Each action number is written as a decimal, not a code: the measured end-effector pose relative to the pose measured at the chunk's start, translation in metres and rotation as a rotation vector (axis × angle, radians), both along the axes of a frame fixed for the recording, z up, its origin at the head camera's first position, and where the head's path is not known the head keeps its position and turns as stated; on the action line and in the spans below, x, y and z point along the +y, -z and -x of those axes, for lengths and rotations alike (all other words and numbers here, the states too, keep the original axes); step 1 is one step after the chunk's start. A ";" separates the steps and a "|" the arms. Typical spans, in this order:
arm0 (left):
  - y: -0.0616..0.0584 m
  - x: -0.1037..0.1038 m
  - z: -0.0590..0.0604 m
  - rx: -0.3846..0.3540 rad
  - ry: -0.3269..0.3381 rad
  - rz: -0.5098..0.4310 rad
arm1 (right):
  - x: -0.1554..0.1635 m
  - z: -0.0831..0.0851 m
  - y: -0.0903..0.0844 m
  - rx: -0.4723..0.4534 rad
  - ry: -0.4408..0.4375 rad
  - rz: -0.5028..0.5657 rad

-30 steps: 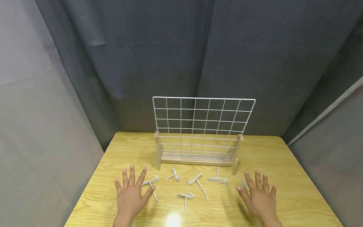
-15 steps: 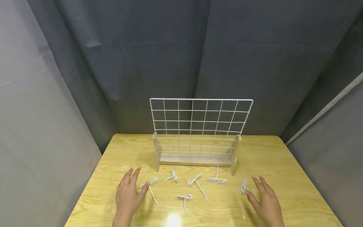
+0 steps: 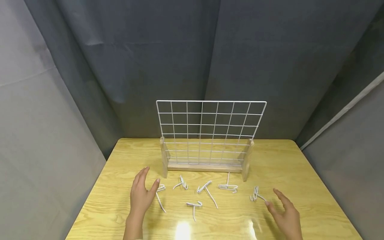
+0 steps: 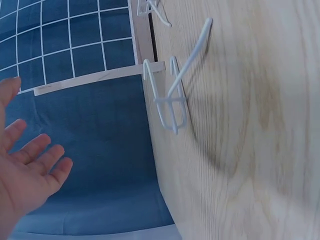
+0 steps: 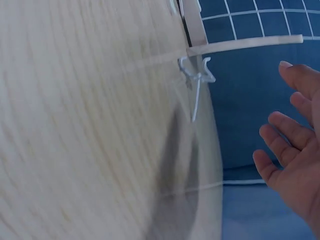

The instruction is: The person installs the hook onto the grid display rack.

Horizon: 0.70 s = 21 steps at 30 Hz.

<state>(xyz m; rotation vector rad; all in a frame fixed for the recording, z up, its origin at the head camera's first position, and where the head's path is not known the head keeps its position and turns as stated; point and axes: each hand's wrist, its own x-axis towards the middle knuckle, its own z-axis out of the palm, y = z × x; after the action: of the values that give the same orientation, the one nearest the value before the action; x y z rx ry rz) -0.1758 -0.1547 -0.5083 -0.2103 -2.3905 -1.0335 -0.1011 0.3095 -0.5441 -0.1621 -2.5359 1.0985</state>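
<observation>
Reaching in from both sides, the left hand [image 3: 140, 197] nears the leftmost hook [image 3: 160, 195] and the right hand [image 3: 285, 215] the rightmost hook [image 3: 256, 195], fingers loosely spread, holding nothing. All six white hooks lie on the table [image 3: 315, 200]; the wire grid [image 3: 210, 131] looks bare, so hanging seems not yet begun

Left hand [image 3: 141, 196] held open beside leftmost white hook [image 3: 160, 195]; right hand [image 3: 285, 215] open near rightmost hook [image 3: 256, 195]; wire grid [image 3: 210, 133] stood beyond.

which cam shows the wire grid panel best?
Head view: the whole grid stands upright in its wooden base, all cells visible. Left wrist view catches only a corner of it; right wrist view only a strip of cells.
</observation>
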 end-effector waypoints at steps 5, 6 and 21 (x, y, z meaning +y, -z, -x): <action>0.001 0.003 0.009 -0.074 0.049 -0.098 | 0.007 -0.004 0.007 -0.057 0.026 0.082; 0.000 0.004 0.011 -0.084 0.062 -0.116 | 0.008 -0.005 0.009 -0.075 0.030 0.100; -0.016 0.016 0.044 -0.140 0.097 -0.277 | 0.027 0.004 0.041 -0.135 0.112 0.362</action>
<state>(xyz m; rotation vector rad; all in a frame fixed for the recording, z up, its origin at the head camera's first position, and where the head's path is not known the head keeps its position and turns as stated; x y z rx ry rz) -0.2201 -0.1383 -0.4926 -0.1599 -2.3435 -1.4531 -0.1051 0.3360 -0.5849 -0.4819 -2.3825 1.5361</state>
